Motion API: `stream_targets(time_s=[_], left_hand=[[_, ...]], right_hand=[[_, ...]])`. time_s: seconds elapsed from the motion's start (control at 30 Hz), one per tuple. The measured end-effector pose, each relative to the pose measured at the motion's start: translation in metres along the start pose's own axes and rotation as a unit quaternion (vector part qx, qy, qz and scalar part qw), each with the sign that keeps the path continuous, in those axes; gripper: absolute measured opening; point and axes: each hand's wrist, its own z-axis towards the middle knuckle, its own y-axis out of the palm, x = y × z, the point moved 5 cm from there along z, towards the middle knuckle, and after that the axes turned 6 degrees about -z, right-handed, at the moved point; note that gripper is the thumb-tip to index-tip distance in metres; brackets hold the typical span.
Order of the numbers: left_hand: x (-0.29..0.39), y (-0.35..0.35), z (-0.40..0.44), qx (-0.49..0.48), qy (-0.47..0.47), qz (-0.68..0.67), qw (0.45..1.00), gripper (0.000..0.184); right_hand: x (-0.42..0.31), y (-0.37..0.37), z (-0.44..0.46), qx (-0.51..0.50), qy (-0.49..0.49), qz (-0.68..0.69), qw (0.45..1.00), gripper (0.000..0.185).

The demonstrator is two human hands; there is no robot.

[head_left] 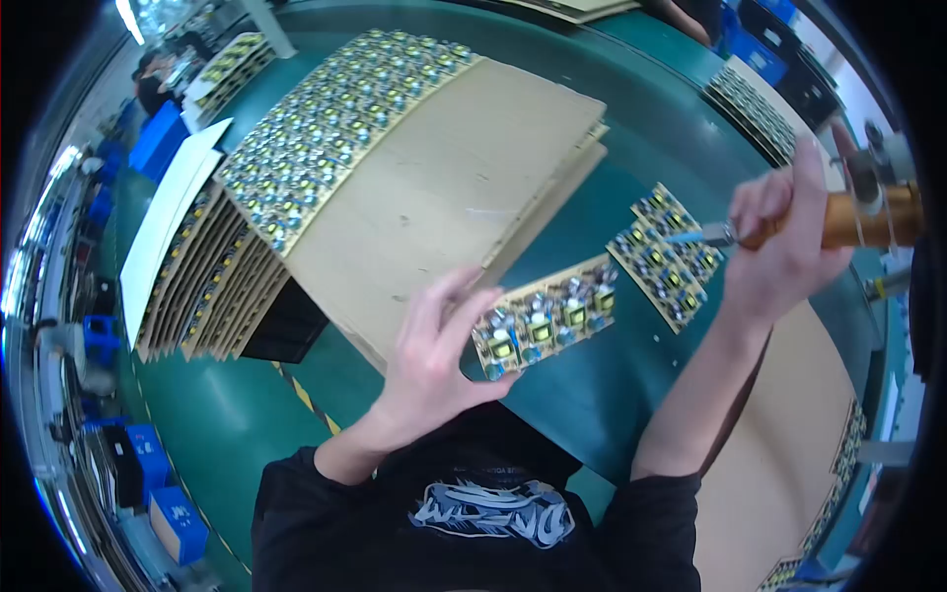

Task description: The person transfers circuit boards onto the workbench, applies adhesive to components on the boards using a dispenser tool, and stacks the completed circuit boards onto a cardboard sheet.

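Observation:
My left hand (434,350) grips a strip of circuit boards (547,318) by its left end, tilted above the green work surface. In my right hand (784,232) is an orange-brown powered tool (873,217), fingers wrapped round it. Its thin bluish tip points left over a second group of circuit boards (666,259), which lies on the green surface to the right of the held strip. Whether the tip touches those boards I cannot tell. Beyond my left hand, a large cardboard sheet (444,168) carries many rows of boards along its far left part.
Stacked cardboard layers with boards (212,276) stand at the left. Another cardboard sheet (789,434) lies at the lower right, and more boards (752,109) are at the upper right. Blue bins (158,138) and a person (153,84) are farther off.

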Motion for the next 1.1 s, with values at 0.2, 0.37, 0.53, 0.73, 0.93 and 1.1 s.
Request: stream_targets(time_s=[0.2,0.37,0.53,0.73,0.93,1.1], left_hand=[[-0.059,-0.054,0.076,0.129,0.084,0.141,0.978,0.071],[-0.125,-0.043,0.159,0.165,0.051,0.155,0.973,0.067],[-0.173,-0.014,0.204,0.162,-0.033,0.198,0.966,0.066],[-0.166,-0.007,0.19,0.16,0.004,0.309,0.938,0.064],[-0.091,0.036,0.173,-0.081,0.104,0.007,0.991,0.059],[-0.006,0.111,0.132,-0.328,0.332,0.024,0.884,0.056]], right_hand=[[-0.009,0.005,0.0,-0.003,-0.02,0.008,1.0,0.03],[-0.012,0.006,-0.002,0.024,-0.014,-0.005,1.0,0.024],[-0.01,0.003,-0.001,0.045,-0.014,0.006,0.999,0.013],[-0.002,-0.002,0.002,0.032,-0.004,0.018,0.999,0.029],[-0.004,-0.006,0.006,0.044,-0.032,0.009,0.998,0.023],[0.002,-0.018,0.013,0.028,-0.064,-0.014,0.997,0.022]])
